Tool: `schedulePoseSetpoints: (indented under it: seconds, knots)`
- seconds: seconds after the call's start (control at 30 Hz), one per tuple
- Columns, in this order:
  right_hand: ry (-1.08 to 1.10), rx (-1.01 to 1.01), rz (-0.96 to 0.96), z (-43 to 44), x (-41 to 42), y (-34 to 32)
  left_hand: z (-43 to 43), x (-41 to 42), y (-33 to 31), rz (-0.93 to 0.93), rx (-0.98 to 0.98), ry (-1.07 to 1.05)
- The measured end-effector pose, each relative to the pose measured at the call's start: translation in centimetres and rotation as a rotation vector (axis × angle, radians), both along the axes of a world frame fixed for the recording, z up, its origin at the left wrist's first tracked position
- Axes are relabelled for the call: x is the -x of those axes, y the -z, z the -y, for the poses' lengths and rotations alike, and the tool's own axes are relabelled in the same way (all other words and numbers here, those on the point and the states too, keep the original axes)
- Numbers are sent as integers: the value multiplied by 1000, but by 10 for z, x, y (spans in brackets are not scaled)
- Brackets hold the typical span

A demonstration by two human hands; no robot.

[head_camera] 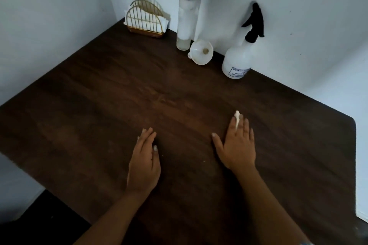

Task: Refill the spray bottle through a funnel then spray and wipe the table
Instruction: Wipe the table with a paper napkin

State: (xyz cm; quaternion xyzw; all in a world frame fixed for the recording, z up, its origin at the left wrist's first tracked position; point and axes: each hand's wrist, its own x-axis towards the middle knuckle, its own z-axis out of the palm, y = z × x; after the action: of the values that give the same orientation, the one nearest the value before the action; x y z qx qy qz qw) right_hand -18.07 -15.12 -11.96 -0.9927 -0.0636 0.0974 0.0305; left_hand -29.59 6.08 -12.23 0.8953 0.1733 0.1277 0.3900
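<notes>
Both hands lie flat, palms down, fingers extended on the dark table (99,89); left hand (143,162) empty, right hand (237,148) with a small white scrap at its fingertips. Spray bottle (238,60) stands upright well beyond the right hand, against the wall. Funnel (201,54) lies tipped just left of it, beside a tall purple-capped bottle (186,18).

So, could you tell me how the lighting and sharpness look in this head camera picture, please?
Head view: dim overall, so the dark table loses its grain toward the near edge; the pale walls read bluish; wide-angle bending bows the table edges; the left hand and right hand look slightly soft; the spray bottle label is too blurred to read.
</notes>
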Motion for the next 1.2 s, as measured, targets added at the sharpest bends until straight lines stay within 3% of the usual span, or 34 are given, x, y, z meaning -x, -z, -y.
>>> schedulePoseSetpoints:
  seconds: [0.17, 0.33, 0.4, 0.57, 0.67, 0.8, 0.9, 1.0, 1.07, 1.2]
  knots:
    - [53, -66, -70, -13, 101, -1, 2, 3, -2, -3, 17, -7]
    - [87, -83, 31, -1, 48, -9, -1, 12, -4, -9, 17, 5]
    - [98, -98, -10, 6, 23, -9, -4, 17, -4, -27, 28, -13]
    - [22, -81, 29, -16, 26, 1, -1, 19, -5, -38, 63, -29]
    - [-78, -132, 23, -38, 51, 0, 1, 17, -5, -20, 61, -25]
    - [-372, -198, -158, -63, 112, -12, 4, 14, -6, 7, 58, -36]
    - [-631, -111, -141, -57, 143, -7, 5, 14, -5, 2, 53, -22]
    - [-790, -25, -71, -33, 121, -2, 5, 13, -5, -7, 46, -29]
    - [-710, -7, -48, -11, 94, -3, 5, 14, -6, -15, 37, -27]
    - [-221, 41, -27, 40, 43, -1, 5, 22, -7, -24, 42, -19]
